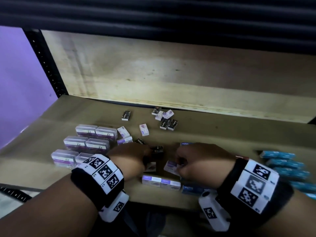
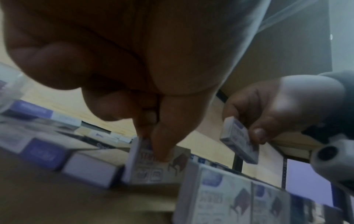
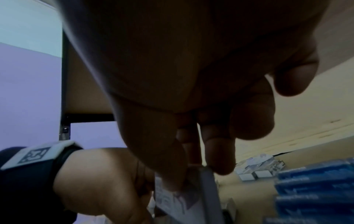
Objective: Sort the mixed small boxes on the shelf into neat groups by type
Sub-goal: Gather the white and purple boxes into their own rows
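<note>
Both hands work low over the brown shelf board [image 1: 222, 130]. My left hand [image 1: 147, 161] pinches a small white-and-purple staple box [image 2: 151, 165] between thumb and fingers; the box stands on edge on the board. My right hand [image 1: 179, 165] pinches another white-and-purple box [image 1: 171, 165] just above the board, tilted; this box [image 2: 239, 142] also shows in the left wrist view. In front of the hands two matching boxes [image 1: 160, 182] lie side by side in a row. A black box [image 1: 156, 149] sits just beyond my left hand.
Clear plastic cases [image 1: 85, 142] lie grouped at the left. Teal boxes [image 1: 287, 166] are lined up at the right, dark blue boxes [image 1: 193, 188] at the front. Loose black boxes [image 1: 168, 124] and white ones [image 1: 143, 129] are scattered toward the wooden back wall [image 1: 171, 74].
</note>
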`<state>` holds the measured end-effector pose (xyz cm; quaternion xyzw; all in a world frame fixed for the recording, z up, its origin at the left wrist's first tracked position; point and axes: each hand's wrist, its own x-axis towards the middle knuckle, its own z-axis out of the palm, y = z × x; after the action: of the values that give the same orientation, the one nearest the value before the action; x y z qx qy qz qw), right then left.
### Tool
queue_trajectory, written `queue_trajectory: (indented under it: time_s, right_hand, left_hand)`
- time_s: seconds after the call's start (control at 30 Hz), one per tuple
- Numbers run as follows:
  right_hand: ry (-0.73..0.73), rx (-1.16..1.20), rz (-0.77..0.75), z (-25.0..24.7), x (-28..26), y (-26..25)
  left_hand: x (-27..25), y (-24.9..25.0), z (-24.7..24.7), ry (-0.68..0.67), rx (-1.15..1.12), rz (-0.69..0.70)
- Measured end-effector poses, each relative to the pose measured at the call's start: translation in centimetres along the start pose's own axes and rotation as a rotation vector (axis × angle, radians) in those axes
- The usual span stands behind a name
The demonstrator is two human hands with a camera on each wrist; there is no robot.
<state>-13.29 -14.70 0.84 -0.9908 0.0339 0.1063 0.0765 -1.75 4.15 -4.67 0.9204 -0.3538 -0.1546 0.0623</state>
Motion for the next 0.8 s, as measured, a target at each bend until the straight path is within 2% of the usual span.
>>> queue_trajectory:
  time_s: [0.3,0.8]
  right_hand:
    - [-0.127,-0.241,-0.049,-0.6,1.5,-3.1]
    - [-0.248,-0.514,-0.019,-0.9,2.9,-5.3]
  left_hand:
    - [0.0,0.3,-0.1,-0.054,-0.007,0.022]
    - [0.2,0.4,0.4,-0.060,-0.069,0.064]
